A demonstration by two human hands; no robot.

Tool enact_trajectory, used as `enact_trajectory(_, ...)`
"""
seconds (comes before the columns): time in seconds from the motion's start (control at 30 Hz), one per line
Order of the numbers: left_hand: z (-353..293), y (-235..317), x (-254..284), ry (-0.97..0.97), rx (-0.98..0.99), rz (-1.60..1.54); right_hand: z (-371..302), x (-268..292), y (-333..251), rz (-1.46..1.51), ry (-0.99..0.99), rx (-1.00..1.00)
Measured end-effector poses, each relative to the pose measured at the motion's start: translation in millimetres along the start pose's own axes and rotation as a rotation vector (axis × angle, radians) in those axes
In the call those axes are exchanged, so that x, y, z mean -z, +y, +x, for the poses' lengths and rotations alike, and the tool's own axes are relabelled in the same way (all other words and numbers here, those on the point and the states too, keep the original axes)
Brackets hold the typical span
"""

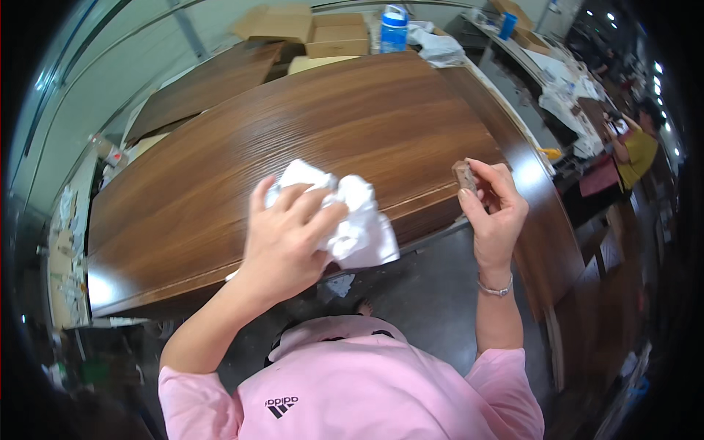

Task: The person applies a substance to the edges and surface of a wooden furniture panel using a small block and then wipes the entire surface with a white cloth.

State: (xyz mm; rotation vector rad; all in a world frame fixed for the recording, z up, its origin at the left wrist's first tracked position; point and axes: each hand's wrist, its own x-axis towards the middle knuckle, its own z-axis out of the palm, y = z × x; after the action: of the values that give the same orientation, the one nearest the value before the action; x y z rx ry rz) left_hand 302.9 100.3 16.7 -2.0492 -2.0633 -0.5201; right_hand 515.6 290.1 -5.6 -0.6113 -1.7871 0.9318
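A broad dark-brown wood-grain panel (337,117) lies flat in front of me. Over its near edge, my left hand (290,227) has its fingers curled into a crumpled white cloth (359,220), part of which hangs past the edge. To the right, my right hand (495,205) pinches a small brown block (463,177) between thumb and fingertips, held up near the panel's right front corner. What the block is made of I cannot tell.
Open cardboard boxes (337,33) and a blue water bottle (394,29) stand at the far edge, with a white plastic bag (440,50) beside them. Another brown panel (202,88) lies far left. At the far right a person in a yellow top (636,158) works at another bench.
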Motion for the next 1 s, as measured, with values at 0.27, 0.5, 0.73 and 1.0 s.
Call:
enact_trajectory(0.27, 19, 4, 26, 0.305, 0.002, -0.726, 21, -41, -43, 0.998, -0.497, 0.02)
enact_trajectory(0.5, -31, 5, 31, 0.237, 0.29, -1.899, 27, -97, -56, 1.106, -0.969, -0.079)
enact_trajectory(0.73, -95, -25, 46, 0.803, 0.532, -1.54, 6, -118, -37, -0.259, -0.853, 0.757)
enact_trajectory(1.0, -172, -14, 57, 0.981, 0.705, -1.495, 18, -110, -27, 0.191, -0.979, 0.344)
